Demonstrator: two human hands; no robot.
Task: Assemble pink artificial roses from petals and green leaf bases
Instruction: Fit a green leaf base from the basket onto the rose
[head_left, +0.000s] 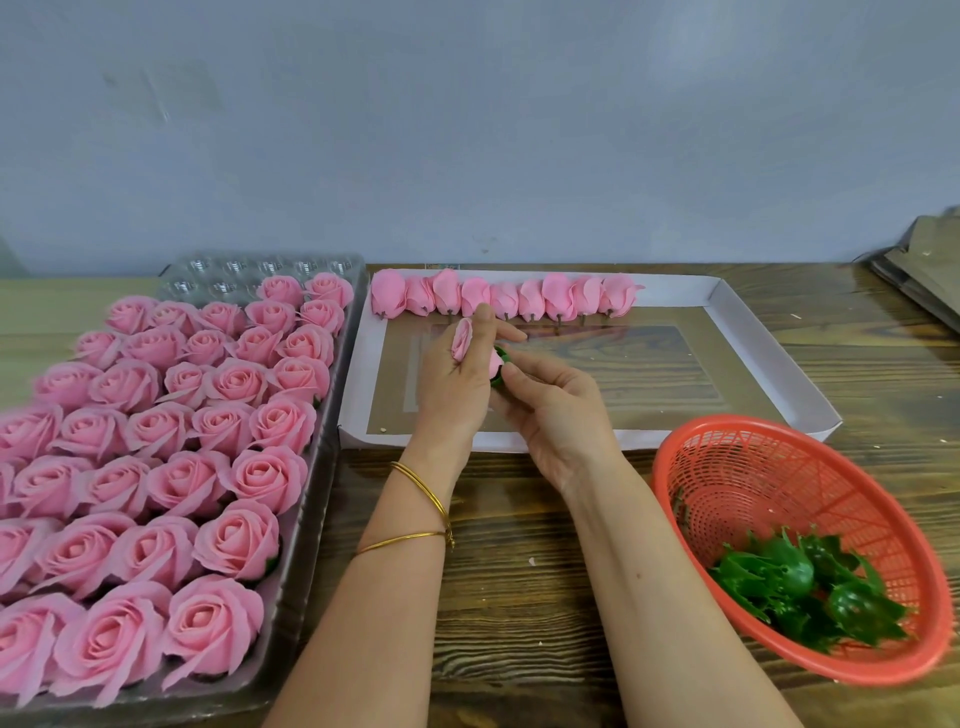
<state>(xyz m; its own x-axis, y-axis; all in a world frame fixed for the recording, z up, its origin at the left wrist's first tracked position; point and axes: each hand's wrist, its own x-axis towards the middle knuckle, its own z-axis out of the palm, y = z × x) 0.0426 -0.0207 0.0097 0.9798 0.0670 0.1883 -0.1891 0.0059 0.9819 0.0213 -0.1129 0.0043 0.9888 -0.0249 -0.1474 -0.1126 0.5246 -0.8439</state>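
Left hand (451, 387) fingers curl round 1 pink rosebud (462, 339), its long axis pointing away toward the wall; right hand (553, 410) fingers pinch a green leaf base (502, 357).

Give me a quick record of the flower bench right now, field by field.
left hand: holds a pink bud between its fingers
right hand: pinches a green leaf base between both hands
clear tray: finished roses in most cells
white tray: row of buds along the far edge
red basket: loose leaf bases
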